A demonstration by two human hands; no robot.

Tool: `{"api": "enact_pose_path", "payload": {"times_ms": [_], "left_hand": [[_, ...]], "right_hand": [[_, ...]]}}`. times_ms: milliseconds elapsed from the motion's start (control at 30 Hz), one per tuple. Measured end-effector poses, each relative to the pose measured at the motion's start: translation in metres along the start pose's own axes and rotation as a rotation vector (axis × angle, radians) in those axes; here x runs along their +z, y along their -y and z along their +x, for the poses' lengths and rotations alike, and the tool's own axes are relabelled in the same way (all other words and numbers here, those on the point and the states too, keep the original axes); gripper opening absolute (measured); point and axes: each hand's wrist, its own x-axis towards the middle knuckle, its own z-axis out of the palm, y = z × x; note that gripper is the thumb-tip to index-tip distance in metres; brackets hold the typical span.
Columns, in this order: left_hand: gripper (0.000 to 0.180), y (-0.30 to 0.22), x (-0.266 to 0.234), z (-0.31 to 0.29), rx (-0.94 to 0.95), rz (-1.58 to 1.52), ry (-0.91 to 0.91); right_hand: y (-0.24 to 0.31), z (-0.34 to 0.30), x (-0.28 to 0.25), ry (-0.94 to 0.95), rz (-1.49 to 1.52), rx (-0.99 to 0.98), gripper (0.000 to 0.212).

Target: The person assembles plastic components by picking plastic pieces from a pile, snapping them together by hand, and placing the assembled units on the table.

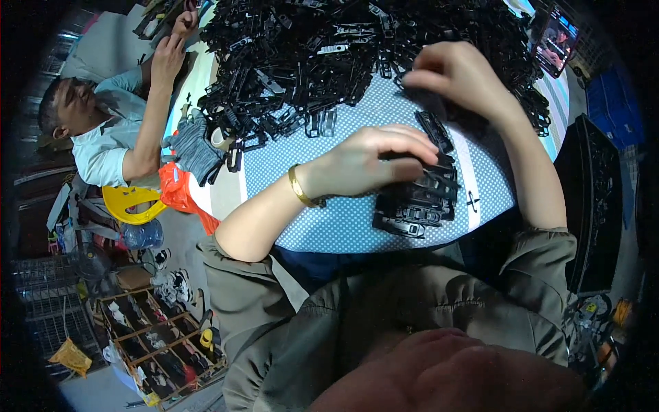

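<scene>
My left hand (374, 158), with a gold-coloured bracelet (299, 185) at its wrist, hovers over a neat stack of black plastic clip-like parts (415, 213). Its fingers are stretched to the right, apart from the thumb, and I see nothing between them. Farther right, my right hand (461, 75) reaches over the near edge of a large heap of similar black parts (295, 48). The fingers there curve loosely, apart from the thumb; the tips are partly blurred. One long black part (434, 130) lies between my hands, just beyond the stack.
The table has a blue dotted cloth (302, 230). A small black piece (471, 200) lies right of the stack. Grey gloves (192, 147), a tape roll (220, 139) and a red bag (177, 189) are left. Another person (113, 134) sits there; a lit screen (556, 41) stands far right.
</scene>
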Motion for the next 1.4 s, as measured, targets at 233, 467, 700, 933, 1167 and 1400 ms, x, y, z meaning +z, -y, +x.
{"api": "enact_pose_path", "payload": {"times_ms": [233,467,700,933,1167,1400], "left_hand": [[0.016,0.018,-0.016,0.002,-0.012,0.877,-0.534],[0.022,0.011,-0.059,0.022,-0.226,1.061,-0.429],[0.024,0.031,-0.079,0.076,0.105,1.228,-0.521],[0.012,0.049,-0.084,0.120,-0.088,1.369,-0.344],[0.020,0.040,-0.094,0.120,-0.381,1.514,-0.047],[0.022,0.038,-0.088,0.105,-0.186,1.316,-0.262]], "right_hand": [[0.013,-0.006,0.021,0.059,-0.311,-0.033,0.025],[-0.004,-0.004,0.016,-0.186,-0.094,-0.117,0.025],[-0.013,0.004,0.002,-0.350,0.255,0.074,0.040],[-0.045,0.012,-0.001,-0.364,0.655,0.119,0.024],[-0.033,0.011,0.007,-0.351,0.439,0.096,0.021],[-0.021,0.010,-0.003,-0.358,0.431,0.139,0.022]]}}
